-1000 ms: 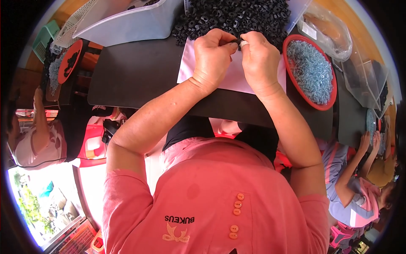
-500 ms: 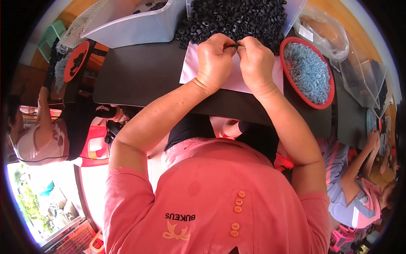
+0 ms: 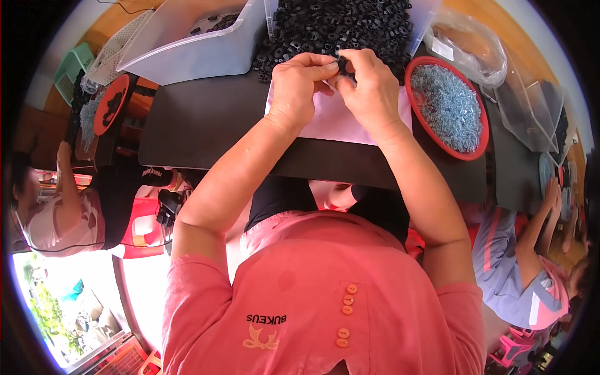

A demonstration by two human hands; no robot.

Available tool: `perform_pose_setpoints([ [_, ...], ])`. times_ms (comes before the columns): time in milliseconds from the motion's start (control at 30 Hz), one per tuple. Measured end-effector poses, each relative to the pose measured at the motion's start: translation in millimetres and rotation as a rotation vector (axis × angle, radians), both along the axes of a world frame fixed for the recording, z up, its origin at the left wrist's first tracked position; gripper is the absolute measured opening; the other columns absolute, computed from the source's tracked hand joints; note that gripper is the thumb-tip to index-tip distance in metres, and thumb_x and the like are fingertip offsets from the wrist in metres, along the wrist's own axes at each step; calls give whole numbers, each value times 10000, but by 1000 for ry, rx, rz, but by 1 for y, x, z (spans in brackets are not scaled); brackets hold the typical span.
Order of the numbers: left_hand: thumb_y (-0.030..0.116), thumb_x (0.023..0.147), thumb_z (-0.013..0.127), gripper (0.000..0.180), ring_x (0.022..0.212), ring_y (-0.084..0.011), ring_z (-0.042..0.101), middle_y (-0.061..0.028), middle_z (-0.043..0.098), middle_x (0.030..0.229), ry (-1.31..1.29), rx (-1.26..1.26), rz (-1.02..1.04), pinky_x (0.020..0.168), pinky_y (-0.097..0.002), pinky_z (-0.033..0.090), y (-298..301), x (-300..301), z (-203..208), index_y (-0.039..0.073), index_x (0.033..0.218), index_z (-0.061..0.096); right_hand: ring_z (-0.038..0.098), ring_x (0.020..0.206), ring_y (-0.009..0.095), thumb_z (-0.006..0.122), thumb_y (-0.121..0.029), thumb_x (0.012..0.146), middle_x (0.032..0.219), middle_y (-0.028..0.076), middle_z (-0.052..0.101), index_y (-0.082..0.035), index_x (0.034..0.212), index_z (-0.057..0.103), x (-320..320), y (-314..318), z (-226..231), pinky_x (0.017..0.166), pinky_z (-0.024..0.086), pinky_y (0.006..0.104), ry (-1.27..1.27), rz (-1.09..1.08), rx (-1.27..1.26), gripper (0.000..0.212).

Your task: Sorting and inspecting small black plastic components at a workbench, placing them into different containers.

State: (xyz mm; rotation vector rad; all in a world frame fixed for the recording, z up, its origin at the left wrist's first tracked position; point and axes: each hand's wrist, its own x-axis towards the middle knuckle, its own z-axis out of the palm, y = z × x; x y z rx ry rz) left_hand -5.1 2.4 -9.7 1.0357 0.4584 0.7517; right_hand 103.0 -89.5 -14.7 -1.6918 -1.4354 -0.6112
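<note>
A small black plastic part (image 3: 342,65) is between my hands, over the near side of a heap of black plastic parts (image 3: 337,28). My left hand (image 3: 292,90) pinches at it with thumb and forefinger. The thumb and curled fingers of my right hand (image 3: 372,94) close on it from the other side. Its exact shape is too small to make out. Beneath my hands lies a pale pink sheet (image 3: 340,122). To the right, a red bowl (image 3: 483,137) holds many small clear bluish pieces (image 3: 447,106).
A translucent bin (image 3: 194,67) stands on the dark table (image 3: 194,125) at the left, with a few black parts inside. Beyond the bowl lie a clear plastic bag (image 3: 478,53) and a clear box (image 3: 528,115). Other people sit at left (image 3: 65,215) and right (image 3: 525,275).
My hands have shifted slightly left and turned, with fingers more extended, so the black part between them shows more. The whole view has also moved a little.
</note>
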Motion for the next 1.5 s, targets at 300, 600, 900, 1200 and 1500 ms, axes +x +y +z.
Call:
perform_pose_setpoints([
  [300,46,852,659,107,580,-148,592,-95,647,678,90,179,-81,497,-259,446,-6,-8,7,-50,805,650,609,713,279,715,-74,680,820,79,612,-31,958,641,5,-13,16,640,506,369,-273,45,7,290],
  [600,78,848,655,147,512,-133,555,-98,641,653,63,403,64,467,-244,417,-7,-16,40,-52,781,662,651,699,242,777,-214,738,801,78,636,-72,977,636,5,-10,16,612,512,340,266,300,140,312],
  [900,135,821,733,185,700,-129,639,-45,689,867,722,1459,712,588,-251,492,135,-61,129,42,981,724,571,640,85,626,-39,849,761,25,617,16,1017,641,32,-44,62,587,429,196,1063,404,494,178],
  [1200,10,715,710,143,788,-284,603,-90,588,818,289,1677,13,683,-367,503,-23,18,6,36,843,650,555,585,78,626,-51,854,705,17,608,3,956,646,40,-50,58,555,414,195,1132,403,481,117],
  [1500,84,836,686,115,706,-88,600,-33,657,787,524,811,-190,597,-252,470,-19,31,15,-9,904,680,557,600,82,622,-23,835,703,22,621,6,888,659,49,-48,51,559,426,206,1119,403,337,72],
])
